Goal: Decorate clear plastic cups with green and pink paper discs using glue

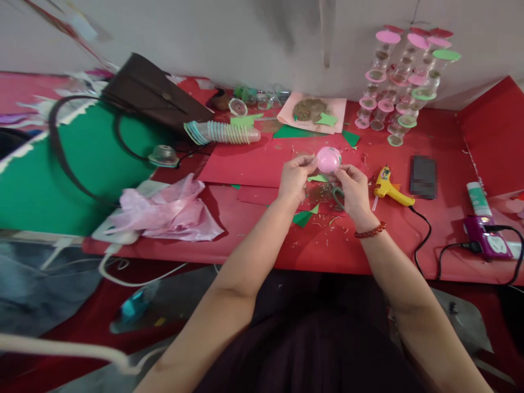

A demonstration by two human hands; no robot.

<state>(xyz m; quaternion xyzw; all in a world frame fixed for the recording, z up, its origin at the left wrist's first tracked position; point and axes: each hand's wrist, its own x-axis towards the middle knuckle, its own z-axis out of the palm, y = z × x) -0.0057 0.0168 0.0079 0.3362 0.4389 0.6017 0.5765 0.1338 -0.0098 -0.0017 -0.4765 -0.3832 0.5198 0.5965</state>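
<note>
Between my two hands, above the red tabletop, is a small round pink piece [328,159] with a shiny face and a bit of green at its edge. My left hand [297,177] pinches its left rim with thumb and fingers. On the lower right rim, my right hand [352,188] closes its fingertips. Just below the hands lie scissors with a dark green handle [338,197], partly hidden by my right hand. Green paper scraps [303,219] and fine shavings are scattered around them. A yellow glue gun [392,188] rests right of my right hand.
A stack of clear plastic cups [223,132] lies at the back, near a brown bag [153,93]. Cup strands with coloured discs [405,82] hang at the back right. A pink plastic bag [167,210] lies left; a purple power adapter [489,238] and cords sit right.
</note>
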